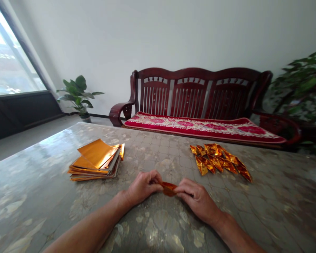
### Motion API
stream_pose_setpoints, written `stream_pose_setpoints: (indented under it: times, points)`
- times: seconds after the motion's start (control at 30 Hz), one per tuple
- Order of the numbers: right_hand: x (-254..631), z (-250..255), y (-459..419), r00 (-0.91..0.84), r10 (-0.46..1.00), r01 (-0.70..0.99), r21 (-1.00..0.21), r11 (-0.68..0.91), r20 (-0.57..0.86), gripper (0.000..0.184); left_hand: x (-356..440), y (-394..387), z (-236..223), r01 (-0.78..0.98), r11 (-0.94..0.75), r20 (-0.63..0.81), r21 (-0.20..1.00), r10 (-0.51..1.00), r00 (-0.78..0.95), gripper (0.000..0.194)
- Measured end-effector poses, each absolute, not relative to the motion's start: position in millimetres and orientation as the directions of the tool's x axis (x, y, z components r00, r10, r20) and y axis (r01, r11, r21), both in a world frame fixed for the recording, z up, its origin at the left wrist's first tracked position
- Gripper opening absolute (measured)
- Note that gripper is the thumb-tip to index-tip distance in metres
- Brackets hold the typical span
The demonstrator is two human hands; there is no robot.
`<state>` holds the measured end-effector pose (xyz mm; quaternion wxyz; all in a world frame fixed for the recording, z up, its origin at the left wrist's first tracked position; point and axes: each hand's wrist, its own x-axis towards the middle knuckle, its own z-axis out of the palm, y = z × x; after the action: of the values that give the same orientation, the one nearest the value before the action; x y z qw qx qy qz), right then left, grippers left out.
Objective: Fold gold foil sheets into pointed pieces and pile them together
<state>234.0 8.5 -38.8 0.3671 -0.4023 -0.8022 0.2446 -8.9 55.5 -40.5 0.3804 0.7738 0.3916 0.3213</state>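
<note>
Between my two hands is a small folded piece of gold foil paper [169, 189], opened a little along its top like a boat. My left hand [145, 184] pinches its left end between thumb and fingers. At the opposite end, my right hand [195, 195] grips the paper the same way. To the left lies a stack of square gold foil sheets [97, 156], loosely piled with uneven edges. Several folded gold foil pieces [218, 158] sit in rows on the right, pointed at their ends and shiny.
A patterned grey tabletop [158, 225] spreads under everything. Beyond its far edge stands a dark red wooden bench [191, 93] with a red floral cushion [200, 125]. Potted plants stand at the left [80, 95] and right [305, 88], and a window [13, 56] is at far left.
</note>
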Motion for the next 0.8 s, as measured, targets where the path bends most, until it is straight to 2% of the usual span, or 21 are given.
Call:
stream_pose_setpoints:
  times: [0.33, 0.67, 0.8]
  points:
    - [232.7, -33.3, 8.1, -0.463, 0.817, 0.399, -0.741, 0.54, 0.346, 0.021, -8.8, 55.8, -38.7, 0.338, -0.386, 0.155, 0.858, 0.823, 0.546, 0.01]
    - [232.3, -38.4, 9.3, -0.479, 0.82, 0.441, -0.722, 0.532, 0.312, 0.024, -5.9, 57.6, -38.7, 0.327, -0.381, 0.136, 0.865, 0.805, 0.577, 0.004]
    - [232.7, -39.7, 9.4, -0.483, 0.823, 0.443, -0.728, 0.524, 0.299, 0.024, -3.7, 58.0, -38.7, 0.291, -0.371, 0.132, 0.882, 0.787, 0.603, 0.008]
